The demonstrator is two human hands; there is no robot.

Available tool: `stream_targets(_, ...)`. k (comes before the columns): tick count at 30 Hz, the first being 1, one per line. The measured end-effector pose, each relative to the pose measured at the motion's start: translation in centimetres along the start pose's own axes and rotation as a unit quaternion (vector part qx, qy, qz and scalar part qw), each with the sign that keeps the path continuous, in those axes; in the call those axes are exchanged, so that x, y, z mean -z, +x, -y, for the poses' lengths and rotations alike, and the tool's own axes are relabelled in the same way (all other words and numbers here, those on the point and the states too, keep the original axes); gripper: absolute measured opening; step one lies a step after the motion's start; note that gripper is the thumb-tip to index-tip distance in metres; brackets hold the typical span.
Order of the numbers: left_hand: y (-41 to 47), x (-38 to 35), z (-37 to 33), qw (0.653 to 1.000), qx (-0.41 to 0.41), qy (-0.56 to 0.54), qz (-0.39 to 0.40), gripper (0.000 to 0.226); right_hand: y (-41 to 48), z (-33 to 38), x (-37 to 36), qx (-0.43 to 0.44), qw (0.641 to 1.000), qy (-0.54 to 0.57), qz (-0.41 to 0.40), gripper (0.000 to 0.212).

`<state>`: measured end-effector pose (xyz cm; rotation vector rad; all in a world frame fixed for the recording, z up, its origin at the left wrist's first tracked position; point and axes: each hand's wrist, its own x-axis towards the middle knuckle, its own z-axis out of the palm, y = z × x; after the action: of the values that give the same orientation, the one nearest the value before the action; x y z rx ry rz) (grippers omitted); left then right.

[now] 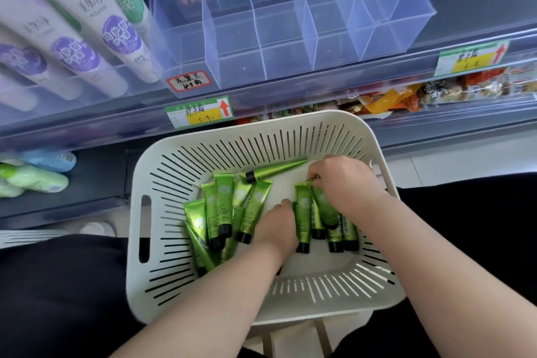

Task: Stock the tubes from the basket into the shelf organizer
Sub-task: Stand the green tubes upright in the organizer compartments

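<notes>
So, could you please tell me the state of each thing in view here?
Basket: upright, partly filled.
Green tubes: capped, lying loose in the basket.
Shelf organizer: front compartments empty, rear left ones stocked.
Right hand: pinches a tube by its crimp.
Left hand: down among the tubes, grip hidden.

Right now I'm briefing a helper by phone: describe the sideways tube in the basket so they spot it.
Find the white slotted basket. Near its far wall, just left of the right hand, lies one green tube. It alone lies crosswise, black cap pointing left; the other green tubes lie roughly lengthwise, caps toward the person.
</notes>
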<state>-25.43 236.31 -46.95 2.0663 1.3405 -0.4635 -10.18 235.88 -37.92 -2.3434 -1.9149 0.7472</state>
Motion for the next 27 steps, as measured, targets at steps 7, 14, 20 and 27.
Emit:
stream_targets(7,0.3,3.3,1.6,0.983,0.061,-0.166,-0.057,0.049,-0.4,-0.1,0.3,0.001,1.0,0.021,-0.005,0.02)
stream_targets(14,-3.4,7.8,1.8,0.963,-0.048,-0.187,-0.189,0.02,-2.0,1.1,2.4,0.062,0.995,0.017,-0.072,0.019)
stream_targets(20,-7.2,14.0,-0.7,0.918,-0.135,-0.181,-0.325,0.015,-5.3,2.5,7.1,0.11,0.968,0.064,-0.215,0.021)
stream_targets(27,-10.4,23.2,-6.5,0.856,-0.217,-0.207,-0.422,0.013,-7.8,2.5,16.6,0.128,0.91,0.074,-0.387,0.022)
